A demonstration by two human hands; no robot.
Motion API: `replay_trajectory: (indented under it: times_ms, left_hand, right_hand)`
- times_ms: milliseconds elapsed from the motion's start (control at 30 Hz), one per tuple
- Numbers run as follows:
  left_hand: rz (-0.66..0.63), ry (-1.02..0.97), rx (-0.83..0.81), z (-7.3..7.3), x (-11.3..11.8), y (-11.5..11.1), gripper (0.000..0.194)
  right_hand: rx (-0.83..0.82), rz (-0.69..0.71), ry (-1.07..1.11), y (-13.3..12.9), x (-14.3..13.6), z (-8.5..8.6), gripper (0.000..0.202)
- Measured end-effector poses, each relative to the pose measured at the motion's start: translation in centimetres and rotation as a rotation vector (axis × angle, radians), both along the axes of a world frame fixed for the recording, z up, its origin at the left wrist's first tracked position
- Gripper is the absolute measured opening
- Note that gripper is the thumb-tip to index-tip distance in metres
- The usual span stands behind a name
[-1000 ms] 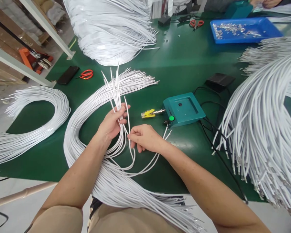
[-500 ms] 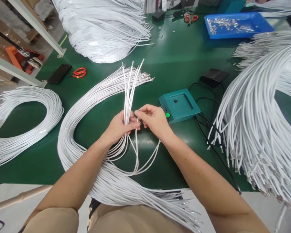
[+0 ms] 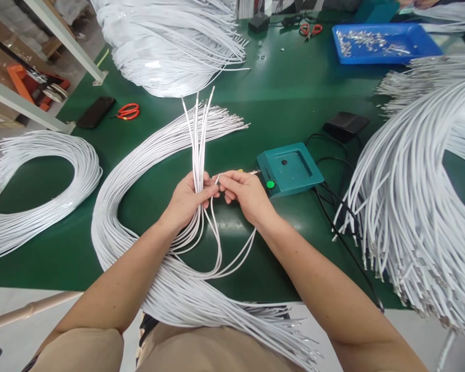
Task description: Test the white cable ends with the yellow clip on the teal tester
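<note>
My left hand (image 3: 189,199) is closed round several white cables (image 3: 198,150), whose tips stand up above it. Thumb and forefinger of my right hand (image 3: 243,192) pinch near the end of one white cable, close to my left fingertips. Another cable runs from under my right hand down to the large curved bundle (image 3: 110,206), which lies around and below my left forearm. Just right of my right hand is a teal device (image 3: 290,169) with a green button; a small metal tip shows between them.
More white cables lie in a left coil (image 3: 73,181), a back heap (image 3: 170,46) and a right heap (image 3: 411,206). Behind are red-handled cutters (image 3: 128,111), a phone (image 3: 96,112), a blue tray (image 3: 422,44) of small metal parts and a black box (image 3: 346,125).
The cables in my left hand have shifted left and fanned slightly. The cable end at my right fingertips now shows between both hands. A metal tip has come into view beside the device.
</note>
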State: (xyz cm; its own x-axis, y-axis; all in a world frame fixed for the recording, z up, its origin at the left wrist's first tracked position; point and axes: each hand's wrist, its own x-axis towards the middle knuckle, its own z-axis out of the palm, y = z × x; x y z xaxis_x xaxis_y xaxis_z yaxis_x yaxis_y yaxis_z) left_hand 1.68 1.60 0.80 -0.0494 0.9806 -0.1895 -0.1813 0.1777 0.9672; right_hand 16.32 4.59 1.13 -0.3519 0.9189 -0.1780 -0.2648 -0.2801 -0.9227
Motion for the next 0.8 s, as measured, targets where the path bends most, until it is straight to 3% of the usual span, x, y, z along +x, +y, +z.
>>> replay_trajectory:
  times_ms: [333, 600, 800]
  left_hand:
    - [-0.091, 0.181, 0.031, 0.0, 0.4, -0.4, 0.037]
    - [-0.089, 0.22, 0.053, 0.4, 0.4, -0.6, 0.03]
    - [-0.088, 0.147, 0.076, 0.0, 0.1, -0.4, 0.032]
  right_hand:
    - [-0.184, 0.077, 0.052, 0.2, 0.4, 0.3, 0.035]
    - [-0.266, 0.228, 0.186, 0.5, 0.9, -0.1, 0.034]
    - [-0.249, 0.197, 0.224, 0.5, 0.9, -0.2, 0.03]
